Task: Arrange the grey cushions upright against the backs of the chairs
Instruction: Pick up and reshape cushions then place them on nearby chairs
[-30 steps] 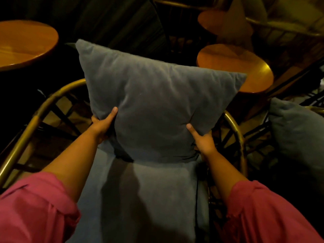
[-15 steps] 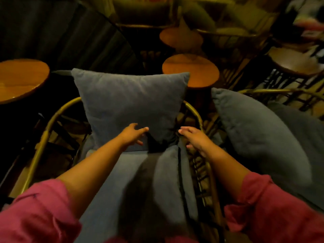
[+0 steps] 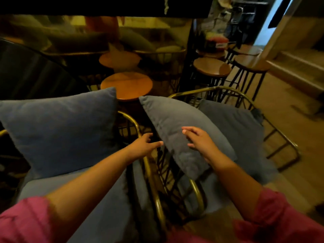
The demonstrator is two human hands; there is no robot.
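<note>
A grey cushion (image 3: 59, 130) stands upright against the back of the left chair (image 3: 150, 176), on its grey seat pad (image 3: 98, 199). A second grey cushion (image 3: 177, 130) leans tilted over the near armrest of the right chair (image 3: 226, 92). My left hand (image 3: 142, 146) hovers open over the gap between the two chairs, fingertips close to the tilted cushion's left edge. My right hand (image 3: 199, 139) is open, fingers spread, just above that cushion's face; I cannot tell whether it touches it.
Round wooden tables (image 3: 126, 85) stand right behind the chairs. Wooden stools on black legs (image 3: 212, 69) sit at the back right beside a dark post. A step (image 3: 298, 71) rises at the far right. Bare floor lies right of the right chair.
Both hands let go of the left cushion, which now stands upright, and moved right toward the tilted cushion on the neighbouring chair. The view swung right.
</note>
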